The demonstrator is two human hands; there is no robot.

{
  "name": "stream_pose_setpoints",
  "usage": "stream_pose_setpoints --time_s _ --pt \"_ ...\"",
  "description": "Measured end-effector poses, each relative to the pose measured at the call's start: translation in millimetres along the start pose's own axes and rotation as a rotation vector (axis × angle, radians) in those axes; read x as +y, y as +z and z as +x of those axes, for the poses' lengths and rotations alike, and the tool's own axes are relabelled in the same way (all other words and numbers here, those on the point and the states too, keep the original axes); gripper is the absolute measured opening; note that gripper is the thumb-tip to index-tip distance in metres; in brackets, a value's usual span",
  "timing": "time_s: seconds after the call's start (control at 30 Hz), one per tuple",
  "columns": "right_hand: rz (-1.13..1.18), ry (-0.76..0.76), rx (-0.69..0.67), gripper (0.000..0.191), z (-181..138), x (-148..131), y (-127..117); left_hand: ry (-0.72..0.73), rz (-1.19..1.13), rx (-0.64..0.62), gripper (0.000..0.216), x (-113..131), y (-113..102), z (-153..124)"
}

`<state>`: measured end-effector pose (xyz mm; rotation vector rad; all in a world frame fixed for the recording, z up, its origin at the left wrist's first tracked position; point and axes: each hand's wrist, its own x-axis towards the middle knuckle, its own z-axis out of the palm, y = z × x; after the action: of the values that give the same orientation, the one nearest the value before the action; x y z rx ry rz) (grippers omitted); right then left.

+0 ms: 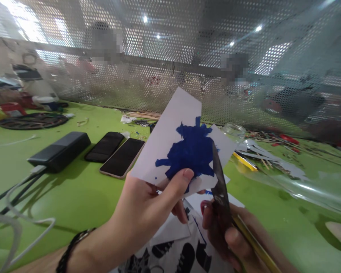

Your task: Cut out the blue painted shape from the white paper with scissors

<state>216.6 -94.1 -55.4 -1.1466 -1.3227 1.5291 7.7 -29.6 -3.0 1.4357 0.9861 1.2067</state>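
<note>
My left hand [159,197] pinches a white sheet of paper [159,144], thumb on the front and fingers behind. A solid dark blue painted shape [190,151] with ragged edges covers its middle. My right hand [233,235] grips scissors [221,178], their blades pointing up at the right side of the blue shape. To the right of the blades, a piece of the sheet [224,144] stands apart along a cut. A yellow strip [252,239] runs along my right hand; I cannot tell whether it belongs to the scissors.
On the green table [91,201] lie two phones [122,157], a black power block [61,149] with cables and a round black palette [34,120]. Paper scraps [267,151], a yellow cutter [245,162] and a glass jar [234,131] sit right. Printed sheets [170,242] lie below my hands. A perforated screen [159,57] stands behind.
</note>
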Motion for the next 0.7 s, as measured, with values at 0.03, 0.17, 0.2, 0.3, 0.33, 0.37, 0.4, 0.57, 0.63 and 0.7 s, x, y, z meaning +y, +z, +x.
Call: stream_pose_setpoints --time_s 0.03,0.17,0.2,0.3,0.33,0.37,0.4,0.57,0.63,0.7 --pt "0.0 0.008 -0.007 0.074 -0.3 0.7 -0.7 -0.005 -0.002 0.004 0.034 0.4 0.2 0.3" --pt "-0.004 -0.014 0.0 0.072 -2.0 4.8 -4.1 -0.016 -0.001 0.049 0.017 1.7 1.0 2.5" --pt "-0.009 -0.034 0.005 0.07 -2.1 5.4 -4.5 -0.015 -0.003 0.051 0.017 1.9 0.9 2.9" --pt "-0.009 -0.04 0.005 0.068 -1.6 5.3 -4.4 -0.005 -0.034 0.025 0.02 2.9 -0.2 3.7" --pt "0.001 -0.026 0.01 0.069 -1.5 5.0 -4.2 0.003 -0.048 0.016 0.021 3.6 -0.8 4.2" --pt "0.006 -0.007 0.021 0.07 -1.9 4.9 -4.1 0.013 -0.058 0.005 0.021 4.5 -1.3 5.0" --pt "0.007 0.008 0.035 0.071 -2.7 5.2 -4.3 0.027 -0.067 -0.003 0.022 5.8 -1.8 6.0" --pt "-0.007 0.021 0.118 0.069 -10.9 13.5 -5.9 0.077 -0.061 -0.03 0.032 13.2 -3.7 10.5" --pt "0.054 0.049 0.154 0.07 -13.5 18.1 -5.3 0.076 -0.061 -0.036 0.031 14.0 -4.4 10.2" --pt "0.106 0.065 0.191 0.073 -14.4 22.1 -4.1 0.087 -0.075 -0.033 0.031 13.4 -5.6 9.0"
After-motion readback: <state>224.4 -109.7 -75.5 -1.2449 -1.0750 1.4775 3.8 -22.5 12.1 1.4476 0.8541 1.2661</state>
